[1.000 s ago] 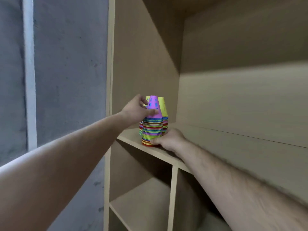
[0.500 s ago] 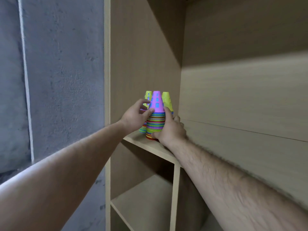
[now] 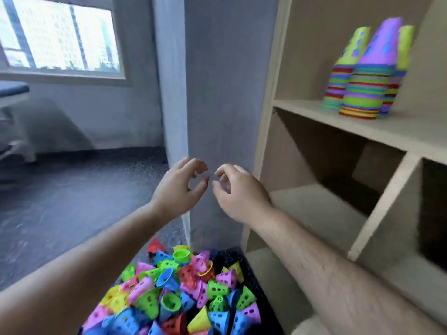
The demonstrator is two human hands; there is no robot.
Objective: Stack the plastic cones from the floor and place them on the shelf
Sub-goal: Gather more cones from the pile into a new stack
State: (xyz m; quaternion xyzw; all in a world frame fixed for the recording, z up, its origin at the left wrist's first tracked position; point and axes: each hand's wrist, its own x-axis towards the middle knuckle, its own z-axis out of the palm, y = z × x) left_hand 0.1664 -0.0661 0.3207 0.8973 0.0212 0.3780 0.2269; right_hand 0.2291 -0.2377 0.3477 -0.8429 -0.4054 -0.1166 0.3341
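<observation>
1. Head view, and both hands are up in mid-air: the left hand [image 3: 180,187] and the right hand [image 3: 238,192] hover just beside each other, fingertips close but not touching.
2. Each hand has its fingers loosely curled, with the thumb set off from them. Neither one grips anything.
3. Straight below the hands, between the two forearms, lies a heap of loose cones [image 3: 179,293] on the dark floor [image 3: 72,201]. They are small plastic cones with holes punched through the sides, in pink, blue, green, yellow, red and orange. Most are tipped on their sides, and a few sit mouth-up.
4. Up and to the right of the right hand, well apart from it, three stacks stand on the shelf [image 3: 314,110].
5. The front stack [image 3: 367,76] is topped by a purple cone with blue showing through its holes, and tight bands of many-coloured rims run below it.
6. The left rear stack [image 3: 343,76] and the right rear stack [image 3: 396,68] both wear yellow-green tops and press in close behind the front one.
7. Directly behind the hands rises a grey wall column [image 3: 217,93], and a window [image 3: 60,32] sits far up to the left of the left hand.
</observation>
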